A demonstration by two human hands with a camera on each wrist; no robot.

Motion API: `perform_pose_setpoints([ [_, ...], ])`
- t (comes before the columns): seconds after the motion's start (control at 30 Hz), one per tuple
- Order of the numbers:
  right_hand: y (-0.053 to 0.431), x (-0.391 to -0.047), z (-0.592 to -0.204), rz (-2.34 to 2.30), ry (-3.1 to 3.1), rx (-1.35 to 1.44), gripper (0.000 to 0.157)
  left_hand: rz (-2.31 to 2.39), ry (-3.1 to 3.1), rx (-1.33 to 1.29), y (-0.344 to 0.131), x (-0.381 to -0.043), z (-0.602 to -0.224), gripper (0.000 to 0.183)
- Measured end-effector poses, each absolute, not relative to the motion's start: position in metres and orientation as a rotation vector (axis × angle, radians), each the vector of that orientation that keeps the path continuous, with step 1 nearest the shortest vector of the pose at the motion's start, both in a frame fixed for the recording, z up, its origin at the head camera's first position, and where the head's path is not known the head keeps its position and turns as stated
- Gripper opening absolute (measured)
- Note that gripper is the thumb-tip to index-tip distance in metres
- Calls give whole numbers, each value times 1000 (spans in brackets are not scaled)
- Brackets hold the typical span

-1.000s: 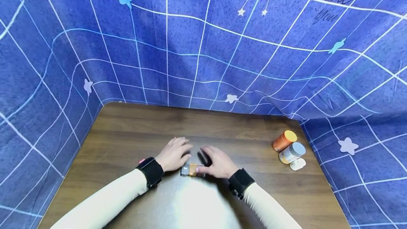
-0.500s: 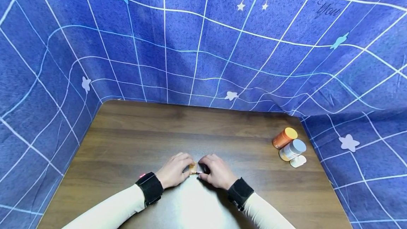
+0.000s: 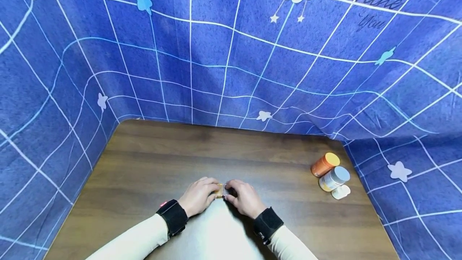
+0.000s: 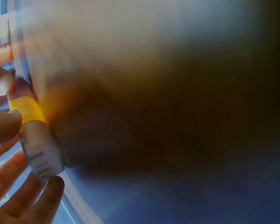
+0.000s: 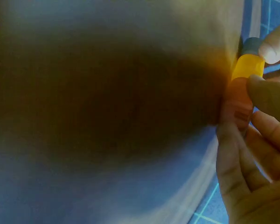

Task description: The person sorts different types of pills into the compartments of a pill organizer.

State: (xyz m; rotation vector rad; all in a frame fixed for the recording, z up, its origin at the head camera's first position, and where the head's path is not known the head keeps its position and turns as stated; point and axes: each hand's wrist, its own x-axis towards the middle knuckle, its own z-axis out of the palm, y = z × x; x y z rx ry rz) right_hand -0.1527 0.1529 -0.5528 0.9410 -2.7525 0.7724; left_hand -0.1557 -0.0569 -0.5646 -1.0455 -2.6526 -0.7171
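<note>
A small, thin block with grey, yellow and reddish sections lies at the middle of the table, between both hands. My left hand pinches its left, grey end between thumb and fingers. The right hand pinches the opposite, reddish end. In the left wrist view, a barcode shows on the grey section, with the yellow section beyond it. The right wrist view has the reddish section nearest, partly covered by fingers. In the head view, the hands hide both ends of the block.
At the right of the wooden table stand an orange bottle with a yellow lid, a white jar with a grey-blue lid and a small white bottle. A blue patterned curtain surrounds the back and sides.
A second ago the left hand lay spread beside the block, with the right thumb on its right end. The left hand has since come down and taken hold of the left end.
</note>
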Motion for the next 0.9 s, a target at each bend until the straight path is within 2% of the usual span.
perform_pose_setpoints([
  [0.4,142,-186,-560,918,-2713,834,27,-742,-2613,-925,-59,-188,-569,19],
  [0.9,141,-194,-558,931,-2741,862,26,-774,-2704,-830,-54,-193,-562,21],
])
